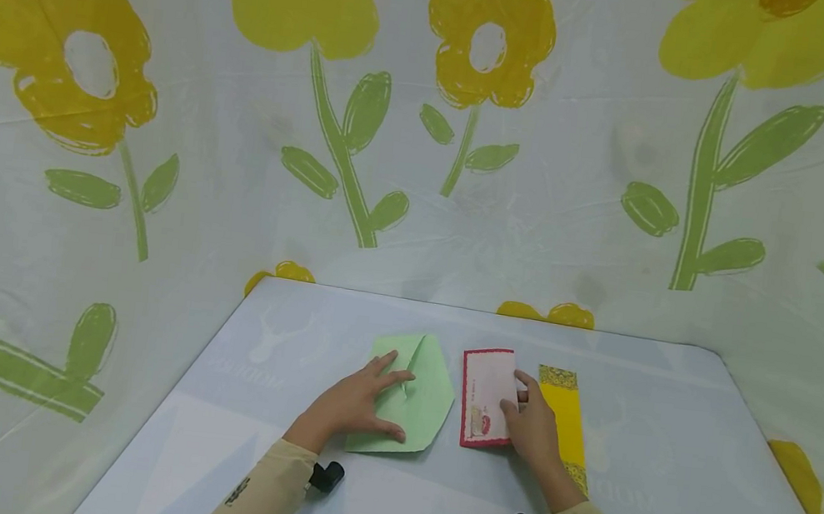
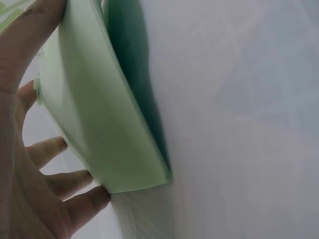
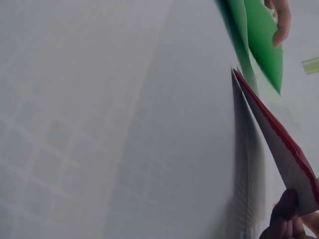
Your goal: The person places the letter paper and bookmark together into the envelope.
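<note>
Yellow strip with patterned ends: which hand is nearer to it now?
Right. In the head view, the right hand overlaps the left edge of the yellow strip while holding the red-bordered card; the left hand is farther left, on the green envelope.

Head view: soft, even, muted light; source out of sight. Flowered cloth (image 1: 566, 156) slightly hazy, stretched toward left edge. Table (image 1: 666, 426) print washed out; small writing on card (image 1: 485, 386) too soft to read. Faint shadows around green envelope (image 1: 433, 389). Left wrist view: dimmer, greyer; envelope face softly shaded, darker green along right side; table pattern blurred. Right wrist view: dim; long dark shadow beside card; right hand (image 3: 288, 221) deeply shaded.
</note>
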Demonstrator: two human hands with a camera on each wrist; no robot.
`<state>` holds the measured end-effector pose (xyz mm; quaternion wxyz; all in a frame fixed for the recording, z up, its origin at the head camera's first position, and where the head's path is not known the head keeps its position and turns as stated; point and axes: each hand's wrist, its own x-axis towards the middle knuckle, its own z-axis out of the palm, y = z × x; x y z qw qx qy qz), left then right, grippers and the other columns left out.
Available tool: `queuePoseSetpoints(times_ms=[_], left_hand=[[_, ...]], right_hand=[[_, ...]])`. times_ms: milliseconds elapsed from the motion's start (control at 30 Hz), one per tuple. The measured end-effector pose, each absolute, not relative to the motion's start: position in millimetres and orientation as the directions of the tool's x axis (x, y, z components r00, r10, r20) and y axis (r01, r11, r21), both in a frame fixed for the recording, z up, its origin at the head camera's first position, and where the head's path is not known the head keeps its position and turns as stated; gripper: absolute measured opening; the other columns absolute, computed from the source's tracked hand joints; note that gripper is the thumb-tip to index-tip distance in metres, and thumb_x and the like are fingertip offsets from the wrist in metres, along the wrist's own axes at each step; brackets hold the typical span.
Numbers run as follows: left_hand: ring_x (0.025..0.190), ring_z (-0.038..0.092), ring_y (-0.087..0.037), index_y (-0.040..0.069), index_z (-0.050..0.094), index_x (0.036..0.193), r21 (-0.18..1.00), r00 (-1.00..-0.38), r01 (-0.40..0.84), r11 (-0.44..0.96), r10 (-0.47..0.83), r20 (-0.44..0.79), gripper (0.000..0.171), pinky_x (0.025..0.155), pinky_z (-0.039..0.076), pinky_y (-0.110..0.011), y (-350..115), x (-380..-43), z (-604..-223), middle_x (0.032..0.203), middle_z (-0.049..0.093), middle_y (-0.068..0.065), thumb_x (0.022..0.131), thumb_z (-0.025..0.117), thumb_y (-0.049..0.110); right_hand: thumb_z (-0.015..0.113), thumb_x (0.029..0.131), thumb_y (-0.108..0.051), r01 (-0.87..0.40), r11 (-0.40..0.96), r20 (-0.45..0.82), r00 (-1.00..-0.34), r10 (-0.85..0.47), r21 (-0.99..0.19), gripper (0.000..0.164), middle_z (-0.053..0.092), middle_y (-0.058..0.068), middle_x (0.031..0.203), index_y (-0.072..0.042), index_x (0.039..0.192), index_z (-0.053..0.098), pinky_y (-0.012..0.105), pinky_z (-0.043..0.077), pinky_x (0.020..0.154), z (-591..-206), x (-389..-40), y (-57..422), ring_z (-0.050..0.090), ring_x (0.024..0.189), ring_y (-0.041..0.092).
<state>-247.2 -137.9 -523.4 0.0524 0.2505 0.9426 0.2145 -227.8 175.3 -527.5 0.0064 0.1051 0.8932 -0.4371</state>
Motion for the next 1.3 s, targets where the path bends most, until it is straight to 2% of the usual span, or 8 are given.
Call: queuePoseSetpoints(times_ms=[233, 700, 1000, 1300], left_hand=[[0.150, 0.026, -0.042, 0.039, 0.049, 0.148, 0.442, -0.867, 0.450, 0.776, 0.498, 0.009, 0.098, 0.105, 0.045, -0.056, -137.7, -246.8, -522.5, 0.169, 0.021, -0.005, 0.063, 0.081, 0.076], [0.150, 0.026, -0.044, 0.037, 0.050, 0.148, 0.459, -0.865, 0.449, 0.767, 0.501, 0.010, 0.098, 0.106, 0.044, -0.057, -137.4, -245.6, -521.5, 0.168, 0.021, -0.007, 0.063, 0.082, 0.074], [0.149, 0.028, -0.043, 0.039, 0.049, 0.148, 0.448, -0.864, 0.457, 0.768, 0.503, 0.019, 0.098, 0.105, 0.046, -0.056, -138.1, -247.6, -522.7, 0.168, 0.021, -0.006, 0.062, 0.080, 0.078], [0.149, 0.028, -0.043, 0.040, 0.049, 0.148, 0.451, -0.867, 0.448, 0.772, 0.499, 0.008, 0.099, 0.105, 0.046, -0.056, -137.5, -248.1, -523.1, 0.169, 0.020, -0.005, 0.062, 0.080, 0.078]], right_hand=[[0.064, 0.099, -0.016, 0.174, 0.594, -0.086, -0.981, 0.174, -0.786, 0.065, 0.060, 0.017, 0.120, -0.012, 0.157, 0.035, 0.036, 0.058, 0.083, -524.4, -227.4, 175.0, 0.057, 0.092, 0.026], [0.063, 0.100, -0.015, 0.175, 0.579, -0.080, -0.979, 0.187, -0.796, 0.064, 0.058, 0.021, 0.124, -0.012, 0.157, 0.034, 0.040, 0.056, 0.087, -516.5, -225.1, 170.8, 0.055, 0.093, 0.027], [0.063, 0.101, -0.016, 0.159, 0.568, -0.064, -0.981, 0.183, -0.807, 0.063, 0.058, 0.019, 0.124, -0.013, 0.157, 0.035, 0.034, 0.055, 0.081, -515.0, -227.7, 167.6, 0.055, 0.092, 0.027], [0.064, 0.101, -0.015, 0.148, 0.552, -0.059, -0.982, 0.177, -0.821, 0.063, 0.058, 0.020, 0.125, -0.014, 0.157, 0.035, 0.036, 0.055, 0.084, -514.9, -229.0, 162.4, 0.055, 0.094, 0.028]])
